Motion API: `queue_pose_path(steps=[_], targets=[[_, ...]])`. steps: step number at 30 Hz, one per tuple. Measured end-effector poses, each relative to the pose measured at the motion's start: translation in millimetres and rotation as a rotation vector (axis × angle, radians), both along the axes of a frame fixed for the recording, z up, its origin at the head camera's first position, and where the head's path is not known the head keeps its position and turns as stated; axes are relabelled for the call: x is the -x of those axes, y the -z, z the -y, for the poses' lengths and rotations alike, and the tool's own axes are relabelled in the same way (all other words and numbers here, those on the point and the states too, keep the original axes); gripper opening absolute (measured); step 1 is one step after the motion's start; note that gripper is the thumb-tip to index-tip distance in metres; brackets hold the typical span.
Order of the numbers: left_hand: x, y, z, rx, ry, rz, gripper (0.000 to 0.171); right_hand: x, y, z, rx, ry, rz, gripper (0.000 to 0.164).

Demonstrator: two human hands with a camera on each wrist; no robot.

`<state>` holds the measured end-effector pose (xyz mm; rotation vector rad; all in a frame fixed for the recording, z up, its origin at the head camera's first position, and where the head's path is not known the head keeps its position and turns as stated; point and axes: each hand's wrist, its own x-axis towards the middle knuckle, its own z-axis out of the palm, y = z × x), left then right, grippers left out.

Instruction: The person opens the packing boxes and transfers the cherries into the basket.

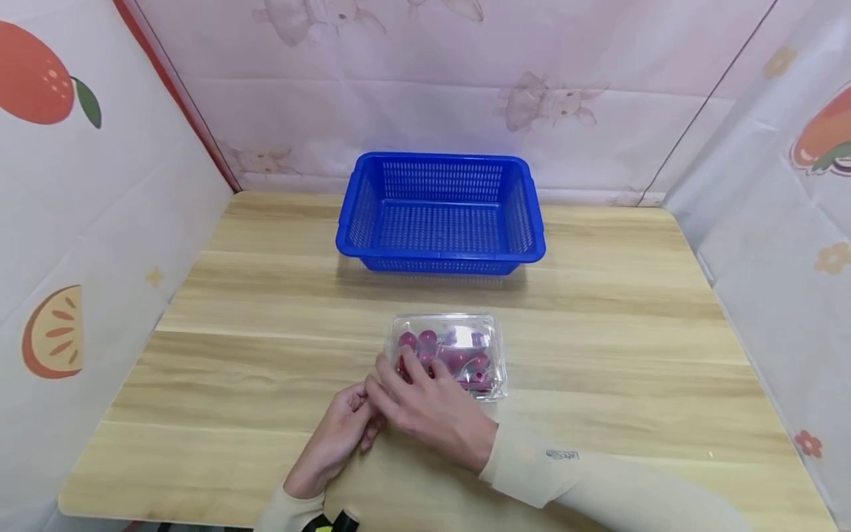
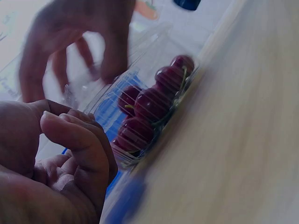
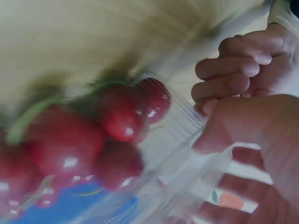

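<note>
Item 1: clear plastic clamshell (image 1: 465, 349) of dark-red cherries (image 2: 153, 103), on wood-grain tabletop (image 1: 618, 318), at 6 o'clock from blue slotted basket (image 1: 439, 257). Item 2: right hand (image 1: 435, 410), fingers spread over clamshell's 7 o'clock corner, no firm hold evident. Item 3: left hand (image 1: 340, 434), fingers curled, at 8 o'clock; cannot tell whether it pinches the rim. Likely hazards: sharp tug tips clamshell, spilling cherries; weak bracing lets it slide.

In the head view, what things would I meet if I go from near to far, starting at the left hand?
Left hand, clear plastic box with cherries, blue basket, rabbit-print backdrop.
</note>
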<state>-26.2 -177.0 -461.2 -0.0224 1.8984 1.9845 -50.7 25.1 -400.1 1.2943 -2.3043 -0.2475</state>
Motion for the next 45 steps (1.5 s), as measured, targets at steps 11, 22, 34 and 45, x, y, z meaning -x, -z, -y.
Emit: queue_pose_path(steps=[11,22,34,45], targets=[[1.7,-3.4,4,0.054,-0.012,0.060,0.015,3.2,14.8,-33,0.215,0.205,0.112,0.060],[11.1,-5.5,6,0.055,-0.021,0.056,0.014,13.8,24.6,-62,0.372,0.392,0.207,0.072],[1.7,-10.6,1,0.015,-0.008,-0.063,0.027,-2.1,37.8,-67,0.418,0.317,0.142,0.060],[1.9,-13.5,-4,0.120,-0.056,-0.015,0.031,-0.4,27.1,-72,0.206,0.227,0.062,0.051]])
